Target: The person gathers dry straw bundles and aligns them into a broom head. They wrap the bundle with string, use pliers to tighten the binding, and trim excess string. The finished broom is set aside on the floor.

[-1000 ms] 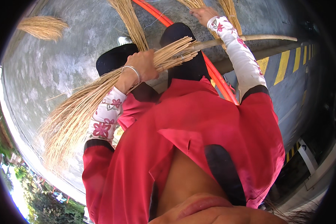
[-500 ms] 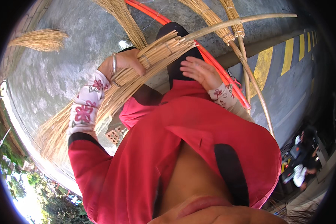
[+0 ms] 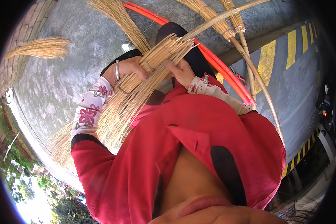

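Observation:
Across my lap lies a straw broom (image 3: 114,110), its bristles fanning toward the lower left and its cut stalk ends at the upper right. A bent wooden stick handle (image 3: 227,15) runs from it toward the top right. Thin ties circle the stalks in places. My left hand (image 3: 128,70), with a silver bangle at its wrist, is closed round the bound part from the left. My right hand (image 3: 183,74) is closed on the near edge of the stalks just below the cut ends. Its fingertips are partly hidden by the straw.
Beyond my knees lie an upright-fanned broom (image 3: 125,26), red poles (image 3: 227,72) and two brooms with stick handles (image 3: 216,22). Another straw broom (image 3: 44,47) lies at the far left on the concrete. A yellow-and-black striped kerb (image 3: 265,65) stands at right.
My right hand, open and apart from the broom before, has moved left onto the stalks and closed on them. The broom's handle end has shifted up and left. My left hand keeps its grip.

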The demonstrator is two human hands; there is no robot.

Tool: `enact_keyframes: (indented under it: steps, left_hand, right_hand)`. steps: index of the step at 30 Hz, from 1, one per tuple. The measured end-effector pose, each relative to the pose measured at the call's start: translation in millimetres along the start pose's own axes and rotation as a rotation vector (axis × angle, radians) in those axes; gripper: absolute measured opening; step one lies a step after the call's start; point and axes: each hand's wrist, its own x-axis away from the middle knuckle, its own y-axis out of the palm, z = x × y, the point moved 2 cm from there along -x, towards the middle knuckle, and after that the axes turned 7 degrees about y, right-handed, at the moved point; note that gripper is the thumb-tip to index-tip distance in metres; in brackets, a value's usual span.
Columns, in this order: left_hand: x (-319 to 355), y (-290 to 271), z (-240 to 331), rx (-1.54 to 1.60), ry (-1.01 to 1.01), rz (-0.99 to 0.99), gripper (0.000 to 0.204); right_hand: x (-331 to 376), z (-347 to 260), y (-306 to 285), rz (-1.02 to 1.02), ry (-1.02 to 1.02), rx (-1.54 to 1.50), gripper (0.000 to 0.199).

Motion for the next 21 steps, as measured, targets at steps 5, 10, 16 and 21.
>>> enact_keyframes:
  steps: [5, 10, 16, 21]
  left_hand:
    - [3, 5, 5, -0.063, 0.041, 0.034, 0.063]
    - [5, 16, 14, -0.218, 0.028, 0.091, 0.048]
    - [3, 63, 14, -1.100, -0.001, 0.570, 0.073]
    - [7, 78, 4, -0.913, 0.167, 0.602, 0.073]
  right_hand:
    - [0, -5, 10, -0.102, 0.151, -0.024, 0.045]
    - [2, -14, 15, -0.228, 0.162, -0.218, 0.048]
    - [1, -5, 12, 0.060, 0.224, -0.256, 0.038]
    - [5, 7, 11, 0.129, 0.185, -0.244, 0.037]
